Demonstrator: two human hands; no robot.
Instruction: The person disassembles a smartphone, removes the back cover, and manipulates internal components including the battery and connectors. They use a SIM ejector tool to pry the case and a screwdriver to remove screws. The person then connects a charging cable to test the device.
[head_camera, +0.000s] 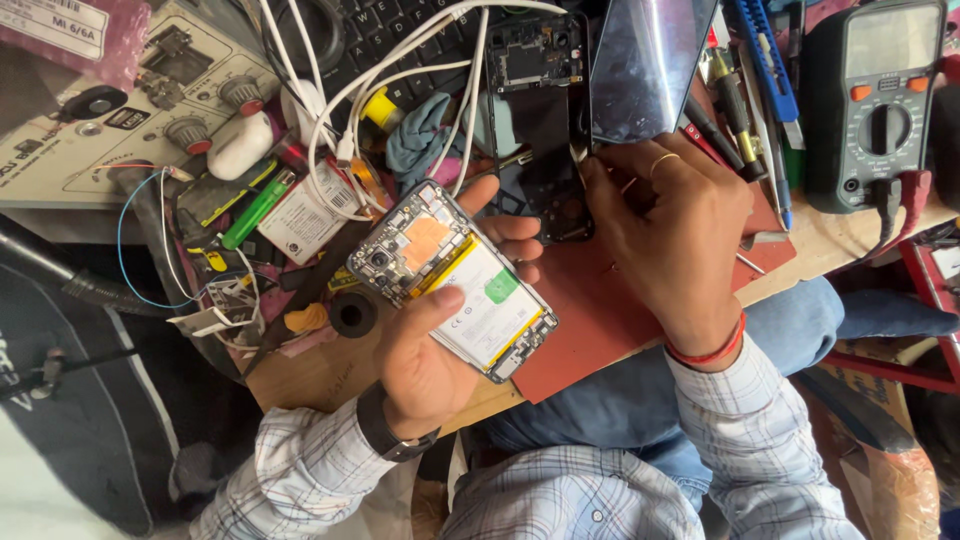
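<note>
A cluttered wooden desk (300, 375) fills the upper part of the view, with a red work mat (590, 320) spread over its near edge. At the far left sits a pale bench power supply (120, 110) with round knobs, and at the far right a dark green multimeter (875, 100) with a rotary dial. A black keyboard (400, 30) lies at the back, crossed by a tangle of white cables (340, 110). A glossy phone screen panel (645, 65) stands tilted at the back of the mat, just beside a black phone frame (540, 130) with its circuit board exposed at the top.

The opened phone (455, 280) is held above the desk edge and the mat, tilted, back cover off, showing a white battery with a green sticker, an orange patch and the camera module at its upper left end. The left hand (430, 350) cradles it from below, its fingers clamped around the body: the thumb lies across the battery face, the other fingertips show along the far edge. The right hand (670, 230) rests on the mat, its fingers pinched together at the bottom corner of the screen panel, touching the black frame; whether they hold something small there I cannot tell.

Smaller things: a blue utility knife (765, 60), a green lighter (255, 210), a black round ring (352, 313).
</note>
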